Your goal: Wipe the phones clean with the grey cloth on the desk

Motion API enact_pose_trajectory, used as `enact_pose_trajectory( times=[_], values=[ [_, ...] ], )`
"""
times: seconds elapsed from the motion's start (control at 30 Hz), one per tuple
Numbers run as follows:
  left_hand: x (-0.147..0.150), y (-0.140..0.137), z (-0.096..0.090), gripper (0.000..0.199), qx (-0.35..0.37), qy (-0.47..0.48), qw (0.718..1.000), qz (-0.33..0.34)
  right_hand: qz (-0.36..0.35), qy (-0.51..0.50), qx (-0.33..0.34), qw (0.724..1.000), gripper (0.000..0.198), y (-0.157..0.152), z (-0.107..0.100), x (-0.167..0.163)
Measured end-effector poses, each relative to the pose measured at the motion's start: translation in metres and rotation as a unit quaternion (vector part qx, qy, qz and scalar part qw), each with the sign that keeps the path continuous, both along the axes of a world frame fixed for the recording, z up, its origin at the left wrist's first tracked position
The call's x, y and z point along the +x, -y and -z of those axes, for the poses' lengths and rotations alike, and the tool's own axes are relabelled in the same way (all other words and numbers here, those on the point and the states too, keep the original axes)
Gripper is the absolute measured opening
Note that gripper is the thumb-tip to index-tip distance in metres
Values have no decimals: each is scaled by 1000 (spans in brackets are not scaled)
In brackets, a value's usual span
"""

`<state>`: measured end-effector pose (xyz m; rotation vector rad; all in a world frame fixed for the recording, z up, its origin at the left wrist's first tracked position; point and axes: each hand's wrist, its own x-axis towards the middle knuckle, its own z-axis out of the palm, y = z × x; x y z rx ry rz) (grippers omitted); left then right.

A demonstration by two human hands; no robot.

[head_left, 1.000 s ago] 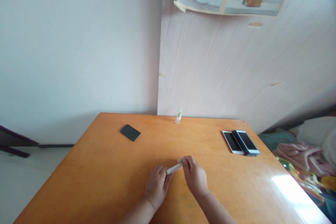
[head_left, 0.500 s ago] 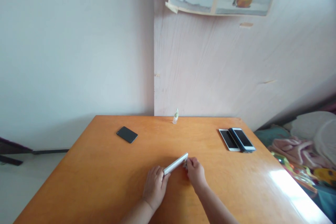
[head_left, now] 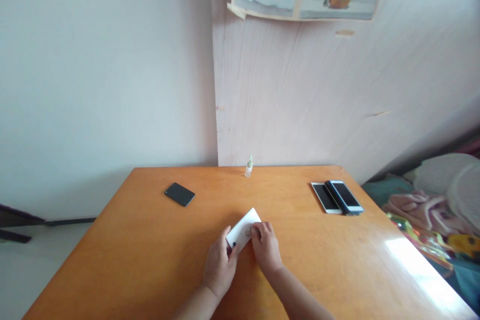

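Observation:
My left hand (head_left: 220,263) grips a white phone (head_left: 240,229) by its lower left end, thumb on the near side and fingers behind. The phone is tilted up off the table with its white back towards me, a dark round camera spot near the left hand. My right hand (head_left: 267,246) is closed at the phone's right part, its fingertips against the back. A small ring-shaped thing (head_left: 248,231) shows faintly at those fingertips; the fingers cover part of it.
On the wooden table (head_left: 150,260) a black phone (head_left: 179,194) lies at the left. A small clear dropper bottle (head_left: 248,166) stands near the wall. Two more phones, one white-framed (head_left: 325,198) and one blue-edged (head_left: 347,197), lie side by side at the right.
The phone has turned from edge-on to show its white back. My right hand has moved left, bringing the small thing in its fingers against the phone's back. The view has shifted slightly.

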<state>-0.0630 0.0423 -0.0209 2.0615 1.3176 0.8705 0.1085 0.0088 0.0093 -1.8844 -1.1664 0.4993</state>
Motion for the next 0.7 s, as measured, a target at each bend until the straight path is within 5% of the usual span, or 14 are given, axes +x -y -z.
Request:
enact_pose_trajectory(
  times=[0.17, 0.33, 0.7],
  values=[
    [0, 1, 2, 60, 4, 1, 1000, 8, -155, 50, 43, 986, 32, 15, 6, -25],
    [3, 3, 2, 66, 62, -48, 997, 18, -154, 61, 35, 986, 27, 9, 5, -13],
    [2, -12, -5, 63, 55, -130, 989, 42, -120, 68, 22, 990, 25, 23, 3, -19]
  ],
)
